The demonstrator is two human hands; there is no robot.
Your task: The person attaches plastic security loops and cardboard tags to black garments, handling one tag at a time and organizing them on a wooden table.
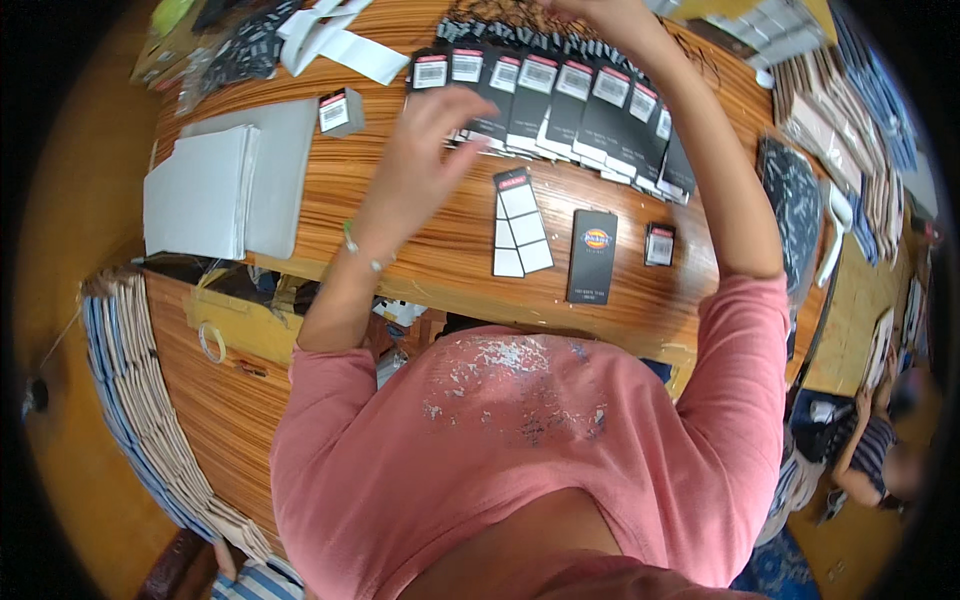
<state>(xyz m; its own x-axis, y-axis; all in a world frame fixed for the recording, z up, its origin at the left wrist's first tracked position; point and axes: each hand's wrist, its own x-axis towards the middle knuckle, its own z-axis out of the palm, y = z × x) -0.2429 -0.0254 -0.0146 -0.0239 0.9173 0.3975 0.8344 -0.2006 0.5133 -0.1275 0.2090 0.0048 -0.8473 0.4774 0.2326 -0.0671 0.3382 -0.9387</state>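
The left hand point(432, 135) hovers with loose, empty fingers over the row of black hang tags point(560, 105) fanned along the far side of the wooden worktop point(420, 250), while the right hand point(600, 12), partly cut off at the top edge, seems to pinch the tags' strings, with a loose black tag point(592, 256) nearer.

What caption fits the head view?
Left hand over a row of black hang tags on a wooden table; right hand reaching beyond.
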